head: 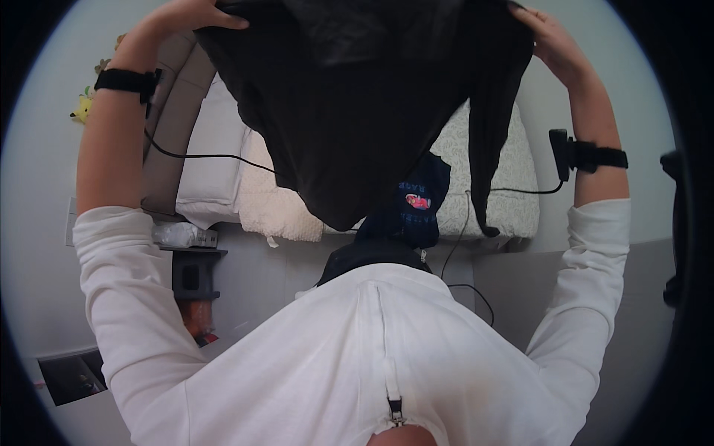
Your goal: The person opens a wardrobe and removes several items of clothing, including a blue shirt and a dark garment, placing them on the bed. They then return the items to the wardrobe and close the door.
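Note:
A black cloth garment (357, 111) hangs spread out in front of me, its top running out of the picture. At its upper left, my left hand (195, 14) grips the edge, the thumb lying over the fabric. My right hand (549, 39) pinches the upper right edge. A narrow strip, perhaps a sleeve, dangles below the right side. Partly behind the black cloth, a dark blue garment (418, 200) with a printed red picture and lettering lies at the near edge of the bed.
The bed (513, 167) has a leafy patterned cover, a cream fleece blanket (279, 200), a white pillow (206, 161) and a padded headboard (173, 111). A dark nightstand (195, 262) bears a plastic-wrapped pack (178, 234). Black cables (206, 156) run from my forearm straps.

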`<state>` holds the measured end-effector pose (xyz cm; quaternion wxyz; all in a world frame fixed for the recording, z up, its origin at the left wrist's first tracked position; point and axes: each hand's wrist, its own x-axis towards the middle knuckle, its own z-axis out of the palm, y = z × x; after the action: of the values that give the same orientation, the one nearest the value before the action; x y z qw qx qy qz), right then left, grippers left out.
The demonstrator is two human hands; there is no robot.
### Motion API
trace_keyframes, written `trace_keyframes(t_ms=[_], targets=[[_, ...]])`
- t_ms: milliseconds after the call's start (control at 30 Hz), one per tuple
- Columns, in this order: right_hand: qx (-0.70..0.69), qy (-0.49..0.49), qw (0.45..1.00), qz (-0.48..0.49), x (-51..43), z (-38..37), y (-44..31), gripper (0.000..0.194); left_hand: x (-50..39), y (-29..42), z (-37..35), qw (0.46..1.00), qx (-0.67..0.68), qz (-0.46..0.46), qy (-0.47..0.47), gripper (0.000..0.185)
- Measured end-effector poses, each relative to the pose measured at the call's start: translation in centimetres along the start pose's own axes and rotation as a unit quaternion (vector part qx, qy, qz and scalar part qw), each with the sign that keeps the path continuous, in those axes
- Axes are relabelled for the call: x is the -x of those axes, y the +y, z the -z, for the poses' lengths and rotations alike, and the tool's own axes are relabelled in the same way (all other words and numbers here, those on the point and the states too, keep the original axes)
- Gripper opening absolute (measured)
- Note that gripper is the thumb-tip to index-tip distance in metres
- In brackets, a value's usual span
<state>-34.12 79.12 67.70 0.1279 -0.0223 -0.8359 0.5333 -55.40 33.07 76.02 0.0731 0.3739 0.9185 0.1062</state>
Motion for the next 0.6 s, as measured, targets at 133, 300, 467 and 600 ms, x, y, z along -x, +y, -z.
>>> trace_keyframes(t_ms=[133, 300, 467, 600], targets=[[-0.137, 0.065, 0.988, 0.015, 0.1, -0.8, -2.1, 0.032, -0.7, -0.7, -1.3, 0.995, 0.095, -0.011, 0.036, 0.034], [-0.074, 0.159, 0.984, 0.034, 1.2, -0.6, -3.9, 0.033, -0.2, 0.0, -2.3, 0.907, 0.403, -0.077, 0.098, 0.030], [0.027, 0.225, 0.967, 0.116, 1.8, 0.5, -5.3, 0.033, -1.2, -1.1, -0.3, 0.962, 0.182, -0.048, 0.196, 0.026], [0.068, 0.226, 0.966, 0.108, 1.8, 0.6, -6.7, 0.030, -2.7, -2.9, 1.4, 0.940, 0.213, -0.106, 0.246, 0.023]])
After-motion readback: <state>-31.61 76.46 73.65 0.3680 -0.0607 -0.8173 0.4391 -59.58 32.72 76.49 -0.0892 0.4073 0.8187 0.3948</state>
